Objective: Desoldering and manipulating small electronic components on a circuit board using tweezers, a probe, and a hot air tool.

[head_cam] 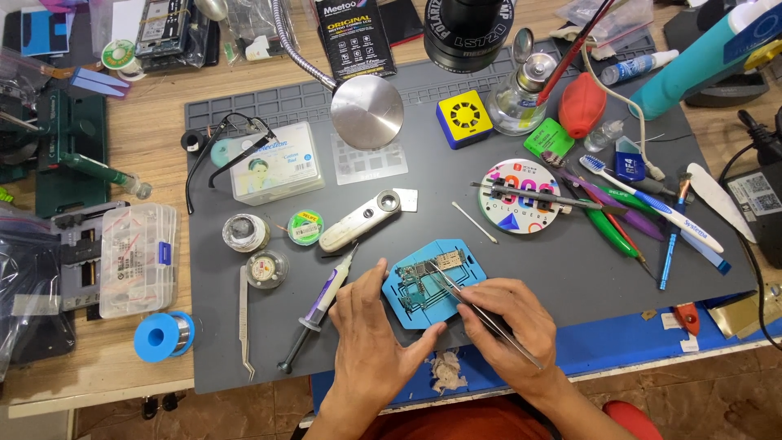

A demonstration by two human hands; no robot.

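Head view, looking down on a grey mat (570, 269) on a wooden bench.

Left hand (368, 338) flat at the near edge of the mat, fingers spread loosely, thumb touching the lower edge of a blue holder (415, 305); gripping nothing, only steadying. Right hand (509, 318) just beside it, fingers pinched narrow around tweezers (476, 310), held like a pen. Tweezer tips down on a circuit board (428, 273) clamped in the holder, near the board's right end. Holder near the mat's front edge, between the two hands and slightly beyond them.

Left of the left hand: a syringe (322, 305) lying slantwise, tip almost at the fingers; beyond it a second pair of tweezers (244, 330), two small round tins (246, 232), a green tape roll (305, 226). Off the mat, a blue solder spool (163, 334) and a clear parts box (137, 259).

Above the holder: a white loupe (358, 220), a cotton swab (475, 222), a round metal lamp head (366, 112), a yellow square fan (463, 119).

To the right: a round printed disc (521, 213) with a tool across it, a toothbrush (652, 202), a red bulb blower (582, 104), a glass bottle (515, 102), a scatter of coloured pens and picks.

A crumpled tissue (445, 371) below the hands on the blue table edge.
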